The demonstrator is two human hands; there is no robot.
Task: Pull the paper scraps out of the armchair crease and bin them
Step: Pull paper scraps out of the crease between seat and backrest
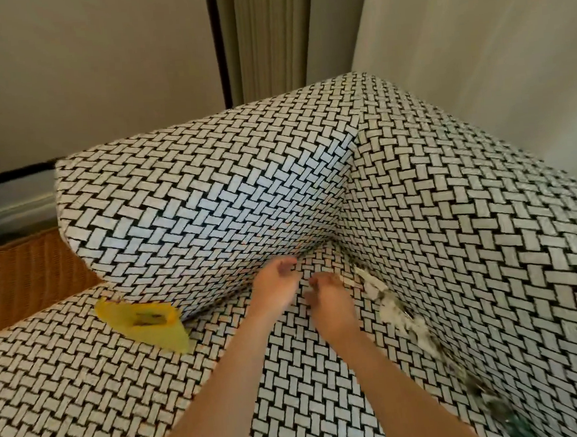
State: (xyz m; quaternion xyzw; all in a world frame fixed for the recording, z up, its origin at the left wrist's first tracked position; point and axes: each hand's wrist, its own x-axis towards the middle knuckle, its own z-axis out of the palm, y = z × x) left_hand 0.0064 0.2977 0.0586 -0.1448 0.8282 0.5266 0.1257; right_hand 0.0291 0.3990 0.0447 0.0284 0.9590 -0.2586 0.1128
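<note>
- While both hands hover over the back corner of the seat cushion (87, 386) of the armchair (210, 189), the left hand (274, 289) has its fingers (285, 266) bent towards the crease at the cushion's rear edge. Blur hides whether they pinch anything.
- Beside it, the right hand (330, 305) has curled fingers (320, 281) bunched together, and I cannot tell whether a scrap sits between them.
- Wedged in the crease along the cushion's left edge, a yellow scrap (144, 322) lies mostly out on the cushion. It looks thin, light and limp, so a thumb-and-finger pinch on the free flap should likely lift it whole.
- Along the cushion's right edge, white scraps (388, 305) with dark print are jammed into the crease in a ragged line running towards the cushion's front, where the picture smears.
- These probably tear easily. The safer hold would be low, near where each piece enters the crease, with a slow pull along the seam, not a yank on a corner.
- Small bits may sit deeper than the cushion's surface shows, and pressing the cushion down would likely open the gap.
- No bin shows. A wicker piece (21, 271) stands beyond the cushion's left side, and its purpose is unclear.
</note>
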